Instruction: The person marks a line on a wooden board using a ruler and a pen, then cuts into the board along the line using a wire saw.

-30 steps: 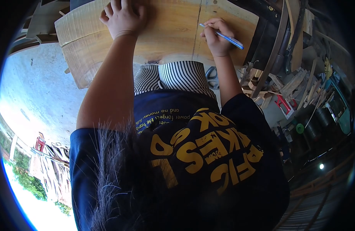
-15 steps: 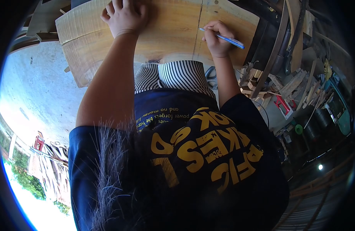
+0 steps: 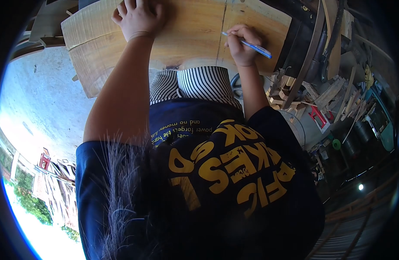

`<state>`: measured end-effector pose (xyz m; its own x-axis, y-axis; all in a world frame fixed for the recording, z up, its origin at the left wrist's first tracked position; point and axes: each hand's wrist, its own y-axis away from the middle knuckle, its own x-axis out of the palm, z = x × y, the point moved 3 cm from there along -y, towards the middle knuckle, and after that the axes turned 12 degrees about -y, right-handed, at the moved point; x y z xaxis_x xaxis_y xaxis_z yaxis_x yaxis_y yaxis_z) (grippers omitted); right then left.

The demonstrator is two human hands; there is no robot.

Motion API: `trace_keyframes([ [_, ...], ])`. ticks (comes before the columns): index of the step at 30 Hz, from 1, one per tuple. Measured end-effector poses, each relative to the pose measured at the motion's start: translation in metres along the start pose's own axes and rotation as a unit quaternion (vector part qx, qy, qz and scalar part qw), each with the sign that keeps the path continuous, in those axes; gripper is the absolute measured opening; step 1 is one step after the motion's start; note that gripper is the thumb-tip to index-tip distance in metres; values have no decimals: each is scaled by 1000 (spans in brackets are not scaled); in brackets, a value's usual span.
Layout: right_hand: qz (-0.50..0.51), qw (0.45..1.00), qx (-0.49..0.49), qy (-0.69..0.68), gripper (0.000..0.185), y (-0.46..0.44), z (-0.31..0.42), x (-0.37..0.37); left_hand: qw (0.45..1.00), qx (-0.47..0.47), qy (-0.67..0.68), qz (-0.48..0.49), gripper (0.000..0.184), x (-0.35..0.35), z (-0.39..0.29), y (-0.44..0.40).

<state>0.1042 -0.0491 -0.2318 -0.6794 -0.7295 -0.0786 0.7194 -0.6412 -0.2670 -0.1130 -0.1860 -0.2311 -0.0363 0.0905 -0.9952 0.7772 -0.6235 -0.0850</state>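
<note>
- Head view: the right hand (image 3: 243, 51) grips a blue pen (image 3: 261, 50), its tip at a dark line (image 3: 223, 19) across the wooden board (image 3: 186, 41), which lies before the person's lap.
- The left hand (image 3: 139, 22) rests spread on the board, grasping nothing.
- Marking seems under way; going on calls for a steady board.
- Left fingertips and the board's far edge are cut off; pen contact is unclear.

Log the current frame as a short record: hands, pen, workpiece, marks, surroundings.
left hand: palm down on the wooden board, fingers spread
right hand: gripping a blue pen in a writing hold
pen tip: at or close to the dark line; contact unclear
workpiece: wooden board, wide, in front of the person
marks: dark line running across the board
surroundings: scrap wood on the picture's right side
</note>
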Motion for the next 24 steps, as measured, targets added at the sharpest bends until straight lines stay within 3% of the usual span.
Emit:
trace_keyframes([
  [2,-35,999,4,-9,12,1,-1,0,1000,4,2,-4,50,1,1,0],
  [8,17,999,35,10,9,11,-1,-2,1000,1,3,-3,50,0,0,0],
  [13,-68,997,38,-22,9,4,7,5,1000,8,0,-8,50,1,1,0],
  [20,-7,998,63,16,8,12,-3,-2,1000,4,9,1,52,0,1,0],
  [22,-70,996,49,-27,8,9,0,2,1000,-1,0,1,53,1,2,0],
  [24,-57,996,62,-18,8,11,0,1,1000,0,-2,5,54,1,1,1],
])
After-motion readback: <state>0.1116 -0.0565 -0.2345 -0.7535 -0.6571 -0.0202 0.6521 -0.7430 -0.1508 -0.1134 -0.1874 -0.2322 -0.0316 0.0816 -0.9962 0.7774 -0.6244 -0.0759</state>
